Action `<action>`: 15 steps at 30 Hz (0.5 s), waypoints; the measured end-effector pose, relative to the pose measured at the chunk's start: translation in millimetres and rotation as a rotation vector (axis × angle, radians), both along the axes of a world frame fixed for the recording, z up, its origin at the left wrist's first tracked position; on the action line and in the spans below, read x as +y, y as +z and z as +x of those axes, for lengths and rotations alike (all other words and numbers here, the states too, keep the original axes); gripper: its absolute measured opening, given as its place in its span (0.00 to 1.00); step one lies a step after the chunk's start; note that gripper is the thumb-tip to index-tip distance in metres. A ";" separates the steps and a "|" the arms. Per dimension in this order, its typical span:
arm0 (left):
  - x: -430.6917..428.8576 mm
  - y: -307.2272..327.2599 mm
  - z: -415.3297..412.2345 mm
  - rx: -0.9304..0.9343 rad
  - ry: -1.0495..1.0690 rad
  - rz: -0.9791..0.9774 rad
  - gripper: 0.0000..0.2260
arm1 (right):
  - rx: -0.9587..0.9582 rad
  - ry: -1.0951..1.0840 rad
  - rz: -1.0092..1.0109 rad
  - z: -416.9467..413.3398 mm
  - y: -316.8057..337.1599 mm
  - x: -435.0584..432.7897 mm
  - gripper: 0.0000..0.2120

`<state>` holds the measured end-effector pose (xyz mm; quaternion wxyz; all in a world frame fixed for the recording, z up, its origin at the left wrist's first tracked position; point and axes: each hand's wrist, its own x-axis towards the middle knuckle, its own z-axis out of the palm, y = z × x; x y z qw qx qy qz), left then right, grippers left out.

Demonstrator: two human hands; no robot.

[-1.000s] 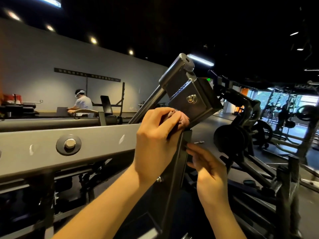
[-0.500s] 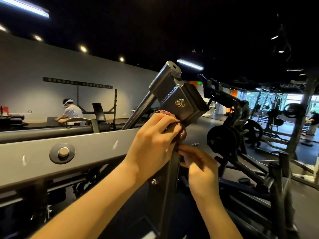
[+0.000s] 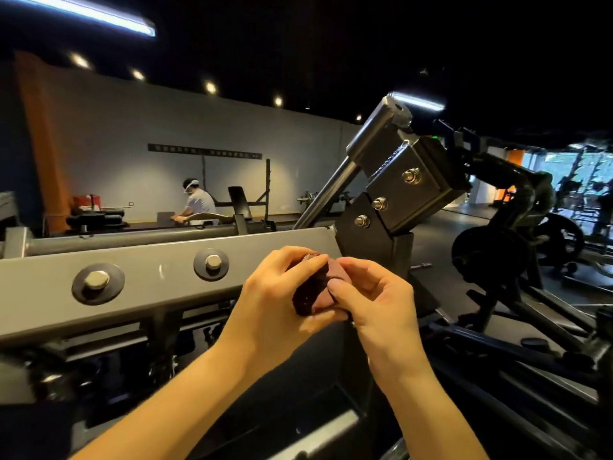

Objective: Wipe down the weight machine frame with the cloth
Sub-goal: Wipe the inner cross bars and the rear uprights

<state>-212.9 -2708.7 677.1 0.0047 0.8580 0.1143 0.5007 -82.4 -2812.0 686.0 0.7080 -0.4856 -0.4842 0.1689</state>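
Both hands are raised at centre, close together, in front of the weight machine frame [image 3: 374, 240]. The cloth [image 3: 314, 289], small, dark maroon and bunched into a wad, sits between them. The left hand [image 3: 273, 295] grips it: fingers curl over the top of the wad and the thumb lies underneath. The right hand [image 3: 376, 302] pinches the cloth's right side, thumb tip pressed on the fabric, the other fingers curled behind. The cloth is held before the right end of the grey beam [image 3: 149, 282] and just below the bracket [image 3: 409, 194]; I cannot tell whether it touches the metal. The beam runs left to right, slightly tilted, with two large bolt heads [image 3: 96, 279] on dark washers. The bracket is an angled steel block with three nuts along its face. A chrome rod [image 3: 326, 199] slants up into it from lower left. To the right, dimly lit, a black weight plate [image 3: 481, 252] hangs on another machine. Far back by the grey wall a person [image 3: 198, 201] in a white top leans over a bench [image 3: 202, 216]. A light strip [image 3: 99, 15] glows on the dark ceiling at upper left.
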 end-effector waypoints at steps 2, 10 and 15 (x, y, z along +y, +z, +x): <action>-4.7 5.2 -18.4 0.053 -0.039 -0.122 0.33 | -0.040 0.008 -0.026 3.0 4.4 1.6 0.15; -0.7 46.2 -52.3 0.159 -0.065 -0.516 0.19 | 0.012 0.161 -0.176 11.1 32.4 9.4 0.13; -4.8 37.0 -58.5 -0.031 -0.015 -0.454 0.15 | 0.058 0.226 -0.205 10.6 26.8 11.8 0.07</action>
